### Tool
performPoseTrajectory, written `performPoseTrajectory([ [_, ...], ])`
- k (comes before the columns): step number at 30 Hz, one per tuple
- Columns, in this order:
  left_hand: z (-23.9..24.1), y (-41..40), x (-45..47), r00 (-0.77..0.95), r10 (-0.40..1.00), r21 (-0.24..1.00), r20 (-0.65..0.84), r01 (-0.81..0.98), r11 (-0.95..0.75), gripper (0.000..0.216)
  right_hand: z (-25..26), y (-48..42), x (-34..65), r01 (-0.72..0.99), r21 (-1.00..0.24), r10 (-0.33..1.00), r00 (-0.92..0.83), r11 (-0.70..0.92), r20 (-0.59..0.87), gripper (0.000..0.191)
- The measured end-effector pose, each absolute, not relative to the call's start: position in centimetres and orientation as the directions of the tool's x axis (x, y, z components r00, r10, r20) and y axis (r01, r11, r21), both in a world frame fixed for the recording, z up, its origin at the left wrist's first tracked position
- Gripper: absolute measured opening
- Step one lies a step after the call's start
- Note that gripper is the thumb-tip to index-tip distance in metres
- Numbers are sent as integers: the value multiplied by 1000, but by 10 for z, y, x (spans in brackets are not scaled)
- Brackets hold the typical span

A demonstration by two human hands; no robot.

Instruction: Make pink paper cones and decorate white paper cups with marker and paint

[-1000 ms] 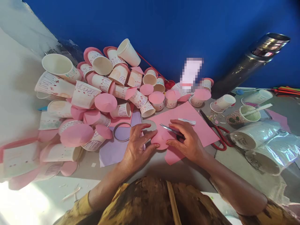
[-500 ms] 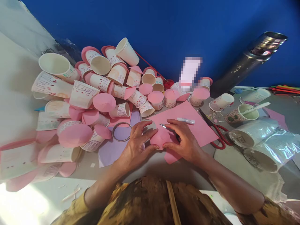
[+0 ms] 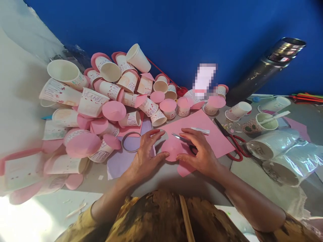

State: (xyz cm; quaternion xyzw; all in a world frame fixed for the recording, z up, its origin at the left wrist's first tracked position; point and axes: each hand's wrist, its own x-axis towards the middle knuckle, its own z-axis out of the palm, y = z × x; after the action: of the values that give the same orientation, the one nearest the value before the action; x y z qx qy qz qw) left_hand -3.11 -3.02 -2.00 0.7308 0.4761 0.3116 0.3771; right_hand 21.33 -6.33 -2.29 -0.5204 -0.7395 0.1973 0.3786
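A small pink paper circle (image 3: 172, 149) lies in front of me, slightly raised at its centre. My left hand (image 3: 148, 149) is at its left, fingers spread, with the thumb at the circle's edge. On the other side, my right hand (image 3: 198, 148) has its thumb on the right edge and its fingers stretched out above. Small scissors (image 3: 179, 137) lie by the right fingers, partly hidden by them. Under and behind the hands are a large pink paper sheet (image 3: 214, 141) and a glue stick (image 3: 200, 130). A tape roll (image 3: 130, 142) sits left of my left hand.
Several decorated paper cups (image 3: 92, 102) with pink paper tops are piled at left. Large red-handled scissors (image 3: 236, 148) lie at right, near plastic-wrapped cups (image 3: 275, 144). A dark metal flask (image 3: 267, 72) leans by the blue wall. Lilac paper (image 3: 118, 164) lies under the tape.
My fingers have spread away from the pink circle, with the thumbs staying at its edges. The circle now looks flatter and more of it shows. The view has shifted slightly.
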Motion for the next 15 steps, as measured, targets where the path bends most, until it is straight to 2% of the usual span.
performPoseTrajectory([
  [6, -22, -27, -30, 348, 932, 868, 98, 429, -251, 59, -32, -58, 212, 618, -676, 910, -183, 401, 373, 58],
  [8, -21, -29, -33, 372, 926, 885, 62, 409, -223, 74, -28, -58, 216, 588, -712, 917, -155, 384, 367, 57],
  [11, -22, -36, -33, 456, 890, 892, -33, 415, -180, 112, -21, -60, 224, 543, -777, 938, -66, 320, 340, 46],
  [12, -22, -39, -30, 471, 881, 887, -55, 427, -173, 119, -20, -60, 226, 540, -789, 943, -30, 294, 331, 42],
  [15, -25, -47, -16, 415, 907, 888, -66, 440, -136, 114, -20, -60, 230, 547, -804, 949, 50, 234, 310, 38],
])
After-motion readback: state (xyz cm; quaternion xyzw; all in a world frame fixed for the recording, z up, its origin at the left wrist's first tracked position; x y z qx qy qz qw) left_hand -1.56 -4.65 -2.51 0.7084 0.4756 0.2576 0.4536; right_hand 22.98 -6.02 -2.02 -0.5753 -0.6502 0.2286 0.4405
